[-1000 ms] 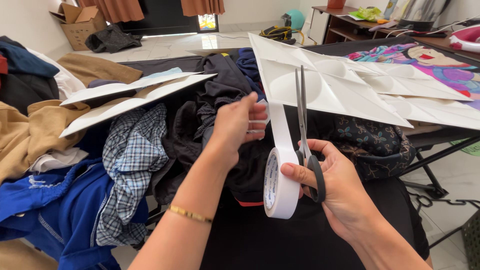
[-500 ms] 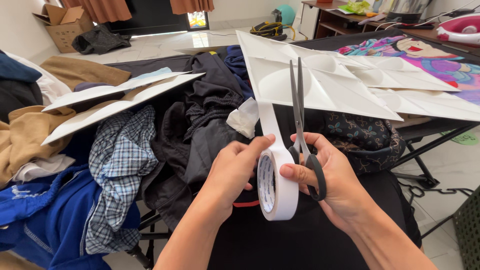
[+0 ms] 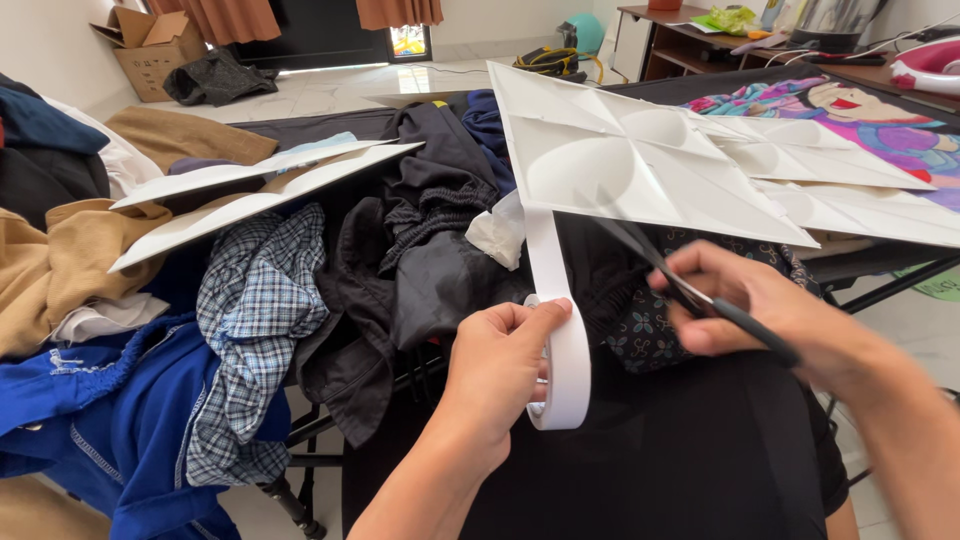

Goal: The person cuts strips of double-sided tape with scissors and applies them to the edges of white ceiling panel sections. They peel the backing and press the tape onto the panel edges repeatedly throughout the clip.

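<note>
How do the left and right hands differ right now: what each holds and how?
The left hand grips a white tape roll from the side, thumb on its outer face, a strip running up to the white panel; the right hand holds black scissors, blades pointing toward that strip. The left hand looks sharp and steady; the right hand and scissors are motion-blurred. The left sits lower and central, the right higher. Both are bare, over dark cloth.

Tape roll between both hands, before the heaped clothes

The left hand (image 3: 495,365) holds the tape roll (image 3: 565,365); its strip (image 3: 545,250) runs up to the panel (image 3: 640,165) behind, with the scissors (image 3: 690,290) in the right hand (image 3: 760,305) to its right, clothes (image 3: 260,300) on the left.
</note>
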